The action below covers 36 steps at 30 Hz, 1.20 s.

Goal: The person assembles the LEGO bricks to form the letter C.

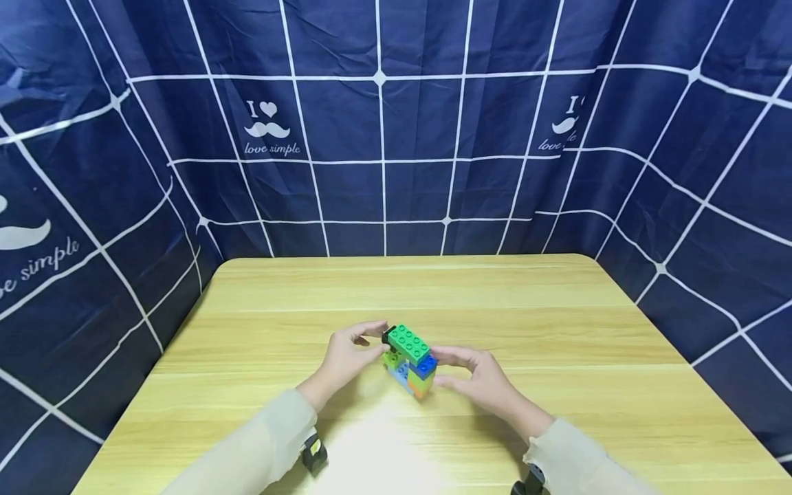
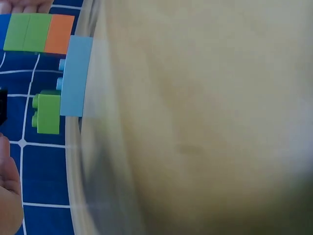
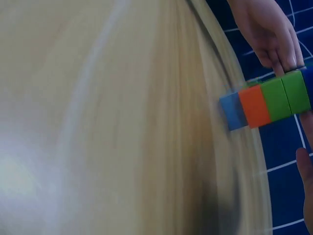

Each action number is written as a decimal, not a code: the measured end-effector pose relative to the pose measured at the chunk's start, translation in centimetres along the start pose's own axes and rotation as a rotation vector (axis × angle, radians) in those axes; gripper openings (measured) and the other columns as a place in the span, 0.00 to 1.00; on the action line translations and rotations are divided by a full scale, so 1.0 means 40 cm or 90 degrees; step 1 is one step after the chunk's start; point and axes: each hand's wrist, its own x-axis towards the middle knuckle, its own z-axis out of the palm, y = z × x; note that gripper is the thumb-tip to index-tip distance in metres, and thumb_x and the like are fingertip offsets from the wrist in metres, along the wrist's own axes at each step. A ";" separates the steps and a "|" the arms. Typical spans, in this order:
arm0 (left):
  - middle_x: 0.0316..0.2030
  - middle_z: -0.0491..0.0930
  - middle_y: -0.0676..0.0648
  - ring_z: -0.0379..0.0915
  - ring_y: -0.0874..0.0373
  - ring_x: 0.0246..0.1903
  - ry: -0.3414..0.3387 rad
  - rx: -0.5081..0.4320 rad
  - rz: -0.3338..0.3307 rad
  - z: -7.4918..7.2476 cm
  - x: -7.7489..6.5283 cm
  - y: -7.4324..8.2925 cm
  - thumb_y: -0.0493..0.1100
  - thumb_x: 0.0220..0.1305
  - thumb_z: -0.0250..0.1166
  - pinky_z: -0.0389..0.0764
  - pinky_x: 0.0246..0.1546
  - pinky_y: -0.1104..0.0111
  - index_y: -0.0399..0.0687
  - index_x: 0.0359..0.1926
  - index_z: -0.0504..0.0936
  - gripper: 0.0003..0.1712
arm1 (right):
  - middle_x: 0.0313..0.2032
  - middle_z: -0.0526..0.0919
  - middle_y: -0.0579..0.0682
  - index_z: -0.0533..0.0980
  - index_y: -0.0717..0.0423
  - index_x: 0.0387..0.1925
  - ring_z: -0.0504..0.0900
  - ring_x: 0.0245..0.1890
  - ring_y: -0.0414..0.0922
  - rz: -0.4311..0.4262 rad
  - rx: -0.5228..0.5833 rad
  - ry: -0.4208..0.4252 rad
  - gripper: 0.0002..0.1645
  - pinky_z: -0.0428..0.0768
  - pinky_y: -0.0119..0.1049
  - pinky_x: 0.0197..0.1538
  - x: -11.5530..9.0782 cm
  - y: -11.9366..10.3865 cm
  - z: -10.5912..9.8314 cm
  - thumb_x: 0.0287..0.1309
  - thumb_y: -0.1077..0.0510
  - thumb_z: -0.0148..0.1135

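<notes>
A small structure of toy building bricks stands between my two hands near the middle of the table. Its light blue base brick (image 2: 76, 76) carries a short lime green brick (image 2: 48, 113) at one end. At the other end rises a column with an orange brick (image 3: 254, 106), lime green bricks (image 3: 286, 95) and a dark blue brick (image 1: 423, 366). A long green brick (image 1: 409, 344) spans the top, with a black brick (image 1: 388, 335) at its left end. My left hand (image 1: 346, 354) pinches around the black brick. Finger and thumb of my right hand (image 1: 482, 378) hold the column.
The wooden table (image 1: 278, 289) extends around the structure, with a bright glare patch in front. Dark blue curtains (image 1: 421, 124) with white grid lines enclose the back and sides. Pale sleeves (image 1: 272, 433) and black wrist straps cover both wrists.
</notes>
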 end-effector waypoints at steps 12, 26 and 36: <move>0.41 0.85 0.50 0.80 0.58 0.40 0.008 0.054 0.017 0.010 0.072 0.001 0.37 0.53 0.72 0.79 0.39 0.62 0.42 0.47 0.84 0.18 | 0.48 0.82 0.46 0.75 0.53 0.58 0.79 0.50 0.46 -0.048 0.007 -0.043 0.25 0.67 0.61 0.57 -0.001 -0.001 0.026 0.57 0.61 0.66; 0.52 0.77 0.44 0.71 0.51 0.51 0.014 0.064 -0.021 -0.001 -0.025 0.021 0.47 0.52 0.73 0.73 0.49 0.54 0.38 0.63 0.69 0.40 | 0.56 0.75 0.63 0.67 0.64 0.62 0.76 0.55 0.55 -0.050 0.042 -0.017 0.23 0.73 0.36 0.57 0.097 0.004 -0.002 0.69 0.60 0.52; 0.59 0.66 0.43 0.65 0.47 0.57 -0.031 0.134 -0.085 0.079 -0.077 0.050 0.55 0.34 0.81 0.69 0.57 0.54 0.38 0.72 0.52 0.68 | 0.61 0.70 0.62 0.62 0.62 0.66 0.70 0.60 0.57 -0.035 0.067 -0.052 0.24 0.61 0.54 0.64 0.149 -0.003 0.024 0.73 0.59 0.41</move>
